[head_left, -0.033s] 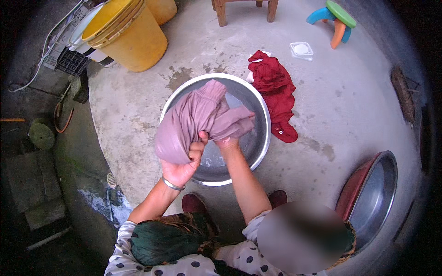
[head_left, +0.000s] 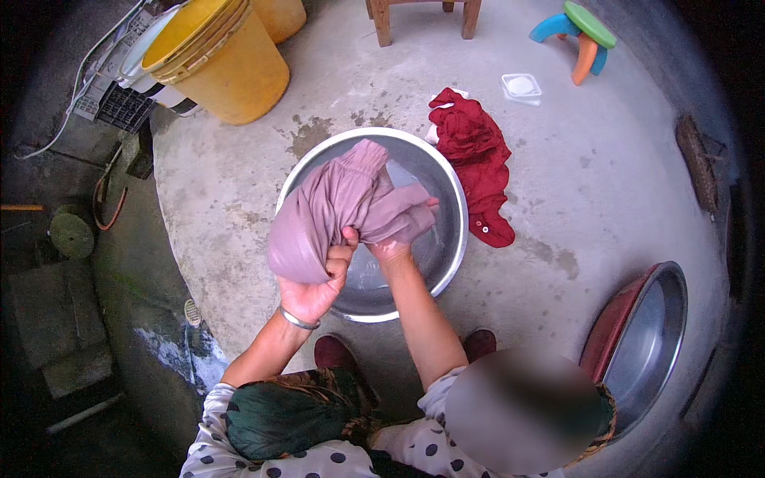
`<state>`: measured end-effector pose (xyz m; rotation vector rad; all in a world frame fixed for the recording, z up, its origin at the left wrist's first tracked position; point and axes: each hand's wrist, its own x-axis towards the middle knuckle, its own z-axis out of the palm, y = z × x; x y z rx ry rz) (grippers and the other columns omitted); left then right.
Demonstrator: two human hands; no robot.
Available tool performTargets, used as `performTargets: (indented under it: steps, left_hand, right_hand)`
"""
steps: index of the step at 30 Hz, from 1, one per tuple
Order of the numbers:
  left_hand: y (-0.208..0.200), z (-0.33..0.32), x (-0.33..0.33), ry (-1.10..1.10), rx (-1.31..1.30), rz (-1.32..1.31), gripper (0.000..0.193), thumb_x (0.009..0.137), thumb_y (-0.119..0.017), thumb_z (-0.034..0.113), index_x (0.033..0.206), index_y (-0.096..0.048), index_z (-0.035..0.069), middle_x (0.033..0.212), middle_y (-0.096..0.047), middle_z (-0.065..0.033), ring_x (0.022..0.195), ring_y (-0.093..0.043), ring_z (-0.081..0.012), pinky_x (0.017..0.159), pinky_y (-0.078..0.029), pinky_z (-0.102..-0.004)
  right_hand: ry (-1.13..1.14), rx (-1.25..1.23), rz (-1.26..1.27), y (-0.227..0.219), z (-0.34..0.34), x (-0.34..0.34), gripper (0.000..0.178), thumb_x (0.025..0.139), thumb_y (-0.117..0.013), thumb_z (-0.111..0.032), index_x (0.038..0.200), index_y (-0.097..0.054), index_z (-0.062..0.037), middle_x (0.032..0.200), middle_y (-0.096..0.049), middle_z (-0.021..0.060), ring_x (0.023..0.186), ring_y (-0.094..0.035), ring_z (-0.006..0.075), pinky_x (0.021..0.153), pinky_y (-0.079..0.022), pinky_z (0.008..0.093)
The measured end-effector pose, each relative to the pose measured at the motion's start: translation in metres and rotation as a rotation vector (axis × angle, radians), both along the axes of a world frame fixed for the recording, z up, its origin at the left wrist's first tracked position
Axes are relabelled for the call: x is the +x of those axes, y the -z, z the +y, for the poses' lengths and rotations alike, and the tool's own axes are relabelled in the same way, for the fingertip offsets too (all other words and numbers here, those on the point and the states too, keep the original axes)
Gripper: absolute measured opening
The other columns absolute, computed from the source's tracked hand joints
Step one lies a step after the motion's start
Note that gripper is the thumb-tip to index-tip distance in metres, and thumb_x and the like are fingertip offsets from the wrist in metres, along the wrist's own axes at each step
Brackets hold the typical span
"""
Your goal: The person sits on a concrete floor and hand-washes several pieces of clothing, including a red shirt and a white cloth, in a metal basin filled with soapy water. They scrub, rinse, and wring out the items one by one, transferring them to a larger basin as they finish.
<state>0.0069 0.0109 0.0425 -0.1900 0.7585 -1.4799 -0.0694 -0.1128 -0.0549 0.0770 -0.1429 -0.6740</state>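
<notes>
A wet mauve garment [head_left: 335, 191] with a gathered band at its far end is bunched above a round metal basin [head_left: 456, 263]. My left hand [head_left: 319, 279] is closed around its near left part, the thumb pressed on the folds and a bangle on the wrist. Part of the same cloth drapes over my right hand [head_left: 390, 248], which holds it from beneath. Only the fingertips of that hand poke out at the cloth's right edge; the rest of its fingers are covered. Some water shows in the bottom of the basin.
A dark red buttoned garment [head_left: 478, 151] lies on the concrete right of the basin. Yellow buckets [head_left: 231, 72] stand at far left, a wooden stool [head_left: 426, 16] and a colourful small stool [head_left: 590, 36] at the back. A red-sided metal basin [head_left: 637, 342] leans at right.
My right hand has shifted very slightly left with its part of the cloth. My left hand stays where it was.
</notes>
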Motion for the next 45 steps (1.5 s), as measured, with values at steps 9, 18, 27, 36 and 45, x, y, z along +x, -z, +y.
performTargets:
  steps: [9, 18, 27, 36, 45]
  left_hand:
    - [-0.022, 0.007, -0.005, 0.298, -0.092, -0.792, 0.103, 0.061, -0.056, 0.073, 0.13, -0.03, 0.002, 0.115, -0.045, -0.0226, 0.081, -0.05, -0.023, 0.07, -0.045, -0.0306]
    - [0.007, 0.015, -0.006, 0.743, 0.215, -1.405, 0.07, 0.077, -0.067, 0.038, 0.126, -0.037, -0.001, 0.115, -0.052, -0.0116, 0.104, -0.053, -0.0191, 0.088, -0.043, -0.0326]
    - [0.088, 0.013, -0.015, 0.648, 0.295, -1.487, 0.065, 0.079, -0.063, 0.035, 0.126, -0.035, 0.0, 0.113, -0.051, -0.0114, 0.099, -0.054, -0.0199, 0.088, -0.043, -0.0332]
    - [0.003, -0.023, -0.022, 0.733, -0.358, -1.28, 0.059, 0.089, -0.047, 0.041, 0.132, -0.033, 0.004, 0.115, -0.051, -0.0107, 0.103, -0.051, -0.0195, 0.092, -0.041, -0.0362]
    - [0.075, -0.006, -0.031, 0.985, -0.057, -1.701, 0.038, 0.086, -0.056, 0.017, 0.12, -0.048, 0.003, 0.091, -0.061, -0.0045, 0.081, -0.057, -0.0102, 0.074, -0.047, -0.025]
  right_hand:
    - [0.189, -0.962, 0.76, -0.032, -0.045, -0.005, 0.074, 0.078, -0.04, -0.057, 0.127, -0.036, -0.002, 0.127, -0.043, 0.0138, 0.114, -0.044, 0.0252, 0.1, -0.032, 0.0371]
    - [-0.132, -1.213, 0.713, -0.059, -0.055, -0.009, 0.024, 0.069, -0.065, -0.021, 0.082, -0.054, -0.0034, 0.079, -0.058, 0.0029, 0.073, -0.053, 0.012, 0.066, -0.042, 0.0265]
    - [-0.283, -1.066, 1.058, 0.037, -0.031, 0.011, 0.029, 0.067, -0.069, -0.028, 0.076, -0.06, -0.002, 0.07, -0.058, 0.0039, 0.066, -0.053, 0.0109, 0.06, -0.044, 0.0272]
    - [-1.038, -1.823, 0.642, -0.145, -0.168, -0.092, 0.013, 0.082, -0.058, -0.016, 0.072, -0.056, -0.0065, 0.072, -0.054, -0.0029, 0.067, -0.047, 0.0078, 0.062, -0.043, 0.0251]
    - [-1.208, -1.574, 2.234, -0.21, -0.184, -0.485, 0.018, 0.07, -0.065, -0.02, 0.081, -0.062, -0.0064, 0.085, -0.061, 0.0097, 0.082, -0.055, 0.0194, 0.071, -0.045, 0.0344]
